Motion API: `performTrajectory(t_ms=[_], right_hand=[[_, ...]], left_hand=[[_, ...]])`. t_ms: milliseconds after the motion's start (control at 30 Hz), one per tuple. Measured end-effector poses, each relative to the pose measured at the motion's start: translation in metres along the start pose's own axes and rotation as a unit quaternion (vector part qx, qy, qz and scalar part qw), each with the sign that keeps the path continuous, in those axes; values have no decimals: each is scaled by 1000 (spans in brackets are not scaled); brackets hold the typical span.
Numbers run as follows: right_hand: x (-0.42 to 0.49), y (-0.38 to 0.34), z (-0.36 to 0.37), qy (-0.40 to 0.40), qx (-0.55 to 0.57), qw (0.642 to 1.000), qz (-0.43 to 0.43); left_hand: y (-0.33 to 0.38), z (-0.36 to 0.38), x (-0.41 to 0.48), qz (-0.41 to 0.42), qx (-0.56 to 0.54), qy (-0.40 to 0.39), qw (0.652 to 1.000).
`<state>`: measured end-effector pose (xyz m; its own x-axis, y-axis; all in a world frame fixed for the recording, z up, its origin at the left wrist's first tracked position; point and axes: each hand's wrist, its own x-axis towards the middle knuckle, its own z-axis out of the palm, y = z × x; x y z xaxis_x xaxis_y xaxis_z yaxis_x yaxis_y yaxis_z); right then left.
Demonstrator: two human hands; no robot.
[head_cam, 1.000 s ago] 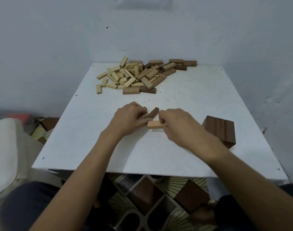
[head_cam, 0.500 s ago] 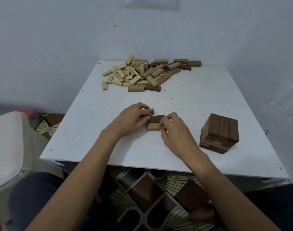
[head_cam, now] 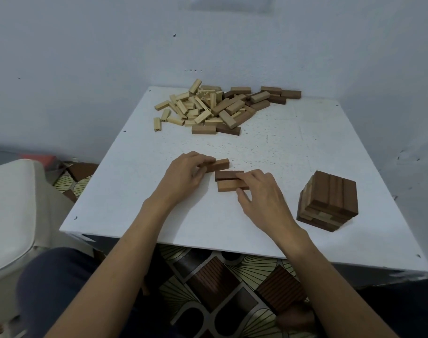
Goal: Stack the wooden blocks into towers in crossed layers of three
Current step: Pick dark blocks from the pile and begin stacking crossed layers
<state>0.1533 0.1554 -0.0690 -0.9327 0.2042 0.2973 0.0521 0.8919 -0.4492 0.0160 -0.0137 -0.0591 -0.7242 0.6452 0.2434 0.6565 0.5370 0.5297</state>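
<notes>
status: one tower (head_cam: 328, 200) stands finished on the right side of the table (head_cam: 135, 191), several crossed layers with a dark top layer of three. second tower is at its base layer only. two blocks lie flat mid-table, side by side and touching along their long faces: dark block (head_cam: 226, 175) farther from me, tan block (head_cam: 228, 186) nearer. third block (head_cam: 219, 164) sits just beyond the dark one, shifted left, not yet flush with the pair.

left hand (head_cam: 185, 175) grips the left end of the third block, fingers curled over it. right hand (head_cam: 263, 195) pinches the pair at its right end: fingers over the dark block, thumb against the near side of the tan block. neither hand is loose.

my read: i'm closing up layer one. third block needs to slide right and in until all three ends line up. then the next three go across it.

left to do: nearly all of it. pile (head_cam: 220, 107) at the far edge of the table is big and jumbled, mostly pale blocks on its left, browner ones on its right. enough there for several more towers, i'd guess; can't count them from here.

risk i see: uneven base ends, which would carry up through every layer.
</notes>
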Motion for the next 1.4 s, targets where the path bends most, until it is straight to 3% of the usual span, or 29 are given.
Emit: performTrajectory(t_ms=[167,333,600,767,933,1033,1233,1400], right_hand=[[0,0,0,-3,-6,1000,3],[-1,-2,-1,-4,-12,1000,7],[-1,-2,1,-2,13,1000,11],[0,0,1,4,55,998,12],[1,-4,-3,-15,53,998,26],[2,-6,-3,-67,35,996,48],[2,-5,1,-133,-33,988,65],[3,-5,3,-147,-71,985,49]], left_hand=[[9,-2,6,-23,-71,-19,997],[5,7,12,-24,-10,-39,999],[10,3,-3,14,-10,-99,995],[11,4,-2,36,-8,-96,995],[10,0,-2,42,-19,-97,994],[8,1,-7,34,-18,-83,996],[7,13,-21,-25,151,-121,981],[17,21,-24,-23,196,-148,969]])
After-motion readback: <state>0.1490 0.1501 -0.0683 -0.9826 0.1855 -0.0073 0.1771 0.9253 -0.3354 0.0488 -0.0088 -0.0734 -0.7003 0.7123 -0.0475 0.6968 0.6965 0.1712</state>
